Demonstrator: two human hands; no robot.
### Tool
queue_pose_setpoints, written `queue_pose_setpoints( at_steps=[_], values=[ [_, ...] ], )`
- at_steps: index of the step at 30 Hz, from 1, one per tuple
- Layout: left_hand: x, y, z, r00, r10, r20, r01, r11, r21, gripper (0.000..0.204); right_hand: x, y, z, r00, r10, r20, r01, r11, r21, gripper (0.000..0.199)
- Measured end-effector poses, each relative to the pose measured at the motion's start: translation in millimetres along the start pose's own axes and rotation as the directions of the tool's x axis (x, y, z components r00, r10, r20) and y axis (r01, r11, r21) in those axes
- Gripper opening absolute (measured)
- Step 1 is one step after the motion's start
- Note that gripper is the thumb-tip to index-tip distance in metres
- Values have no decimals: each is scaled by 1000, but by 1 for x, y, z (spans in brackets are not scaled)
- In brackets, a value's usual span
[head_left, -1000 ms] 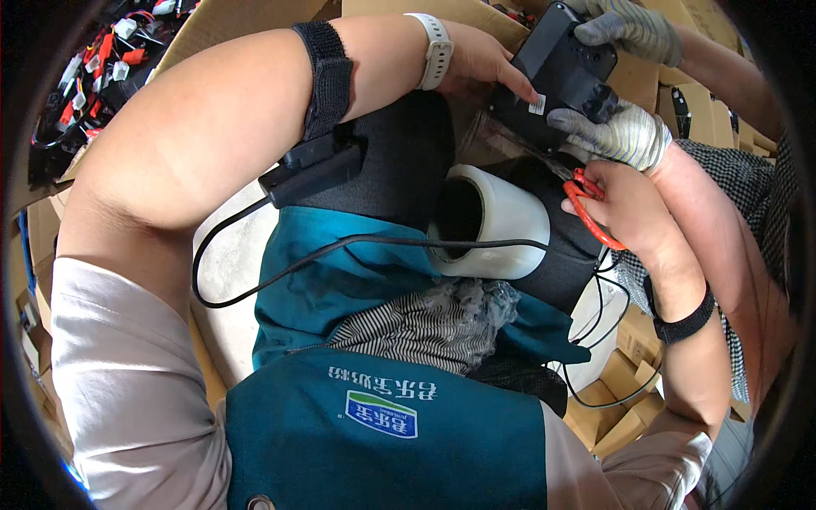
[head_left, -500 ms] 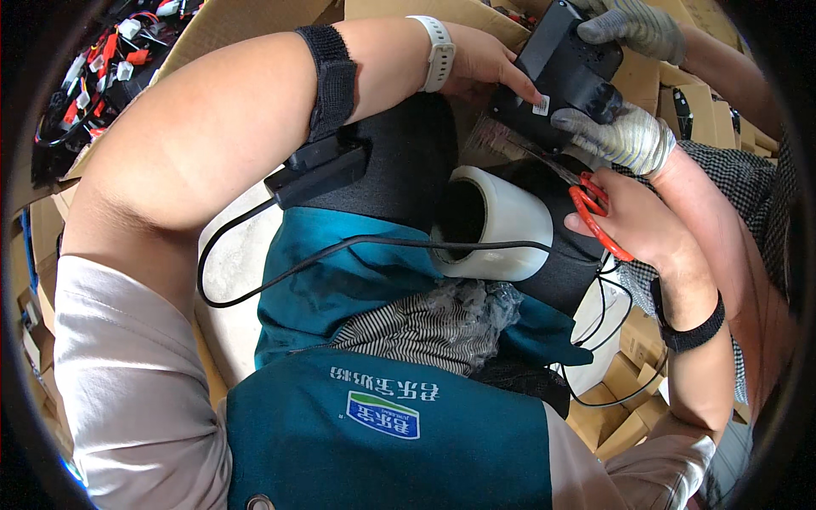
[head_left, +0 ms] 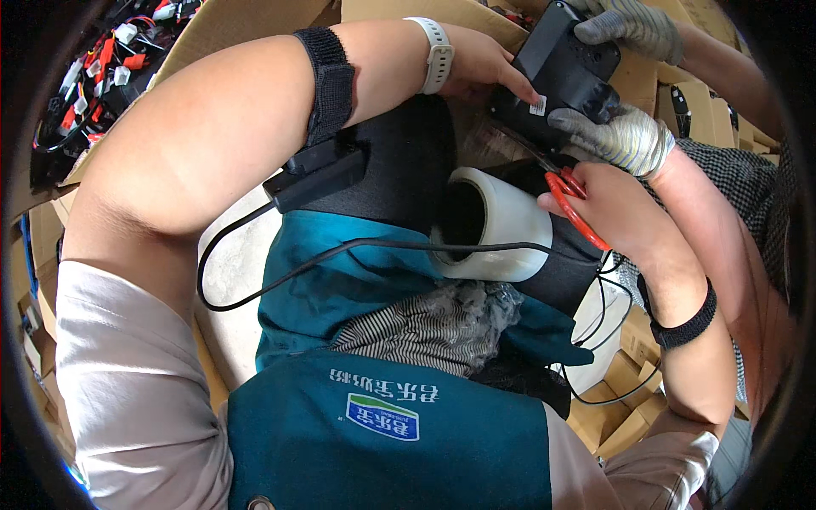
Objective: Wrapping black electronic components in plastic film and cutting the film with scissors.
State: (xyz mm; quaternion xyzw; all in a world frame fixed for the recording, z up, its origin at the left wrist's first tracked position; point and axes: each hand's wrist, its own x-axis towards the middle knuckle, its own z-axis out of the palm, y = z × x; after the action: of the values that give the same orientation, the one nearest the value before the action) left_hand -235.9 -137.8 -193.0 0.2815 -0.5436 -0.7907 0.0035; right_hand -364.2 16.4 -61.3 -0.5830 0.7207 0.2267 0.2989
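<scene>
1. From where I stand, the blocky black plastic device [head_left: 544, 72] sits at the upper right, tilted, above the seated person's black-clad legs [head_left: 412, 161].
2. The bare left hand [head_left: 489, 70] reaches over to it, one finger stretched along its face to the small white label [head_left: 538, 105]. The other fingers are mostly hidden, so I cannot tell how firmly it grips.
3. The right hand [head_left: 608, 204] is curled round the red-handled metal scissors [head_left: 557, 185]; the blades point up and left, under the device's lower edge. How far they are parted, I cannot tell.
4. A co-worker has the device too — an upper gloved hand [head_left: 625, 32] at its far end, a lower gloved hand [head_left: 608, 140] at its near side.
5. Clear film [head_left: 493, 140] seems to hang below the device, close to the blades, so I'd judge this to be a cutting step.
6. The next move seems to call for a steady device, and for scissor tips well away from those gloved fingers.
7. A thick white roll [head_left: 518, 229] lies on the legs, a black cable [head_left: 365, 242] running across it — an easy snag, I'd say.
</scene>
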Motion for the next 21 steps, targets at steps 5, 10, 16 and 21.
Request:
queue_pose_setpoints(
  at_steps=[5, 10, 16, 21],
  values=[
    [0, 4, 1, 999, 18, 43, -17, 999, -30, 47, 3, 8, 6, 1000, -8, -26, 9, 999, 46, 46],
    [-1, 1, -2, 1000, 2, 17, -2, 1000, -24, 48, -8, 6, 1, 999, -46, -22, 48, 998, 50, 61],
    [0, -2, -4, 1000, 3, 10, -2, 999, -45, 45, -13, 4, -10, 991, 10, 136, -24, 995, 99, 49],
    [-2, 3, 2, 1000, -15, -11, 14, 999, -31, 44, -2, -2, -2, 998, -57, 40, 54, 995, 88, 69]
  ],
)
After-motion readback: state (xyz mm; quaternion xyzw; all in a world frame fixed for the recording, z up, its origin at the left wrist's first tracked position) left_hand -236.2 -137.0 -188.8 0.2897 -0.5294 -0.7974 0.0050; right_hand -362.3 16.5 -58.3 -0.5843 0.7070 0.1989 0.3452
